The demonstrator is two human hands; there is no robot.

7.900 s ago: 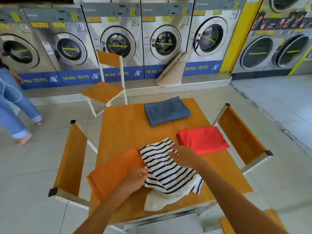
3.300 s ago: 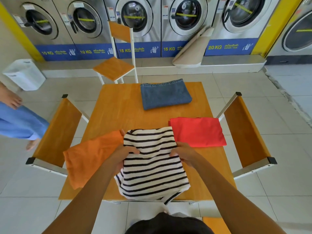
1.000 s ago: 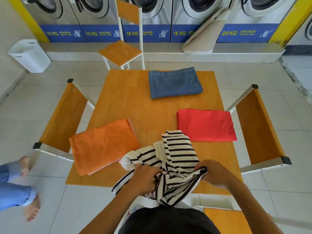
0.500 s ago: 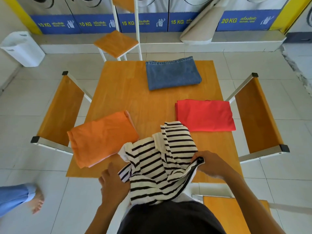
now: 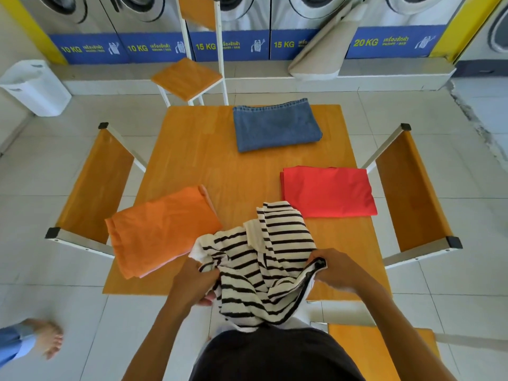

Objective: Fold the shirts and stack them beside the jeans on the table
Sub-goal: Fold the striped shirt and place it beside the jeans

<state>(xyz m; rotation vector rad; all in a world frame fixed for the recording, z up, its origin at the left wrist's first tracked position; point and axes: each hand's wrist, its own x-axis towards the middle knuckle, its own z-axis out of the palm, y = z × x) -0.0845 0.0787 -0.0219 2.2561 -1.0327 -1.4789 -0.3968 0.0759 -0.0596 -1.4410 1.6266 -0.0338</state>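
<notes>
My left hand (image 5: 196, 281) and right hand (image 5: 334, 270) both grip the striped shirt (image 5: 264, 259), bunched at the near edge of the table (image 5: 209, 149). I should spread it flat first, then fold evenly.

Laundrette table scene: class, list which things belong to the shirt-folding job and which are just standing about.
Job: striped shirt, orange shirt, red shirt, folded jeans, table.
Standing about: chairs, white bin, washing machines.

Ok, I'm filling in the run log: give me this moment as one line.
left hand: gripping striped shirt | right hand: gripping its hem | shirt: bunched, unfolded | stack: none beside jeans
</notes>
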